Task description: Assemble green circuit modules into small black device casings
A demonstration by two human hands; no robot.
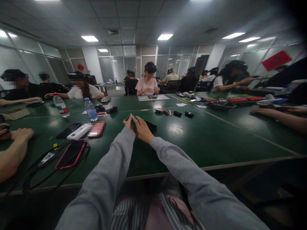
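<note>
My left hand (129,123) and my right hand (143,129) meet over the green table (187,140), both in grey sleeves. Between their fingertips is a small green piece (128,118), mostly covered, whose kind I cannot make out. The left thumb and fingers are closed round it. My right fingers are bent together against it from the other side. A flat black object (151,127), like a case or box, lies right beside and partly behind my right hand.
To the left are two bottles (90,109) (60,105), phones (97,129), a white device (79,131), a pink-rimmed phone case (71,154) and black cables. Small black tools (177,113) lie ahead. A neighbour's arm (14,153) rests at left, another's (275,116) at right. People sit opposite.
</note>
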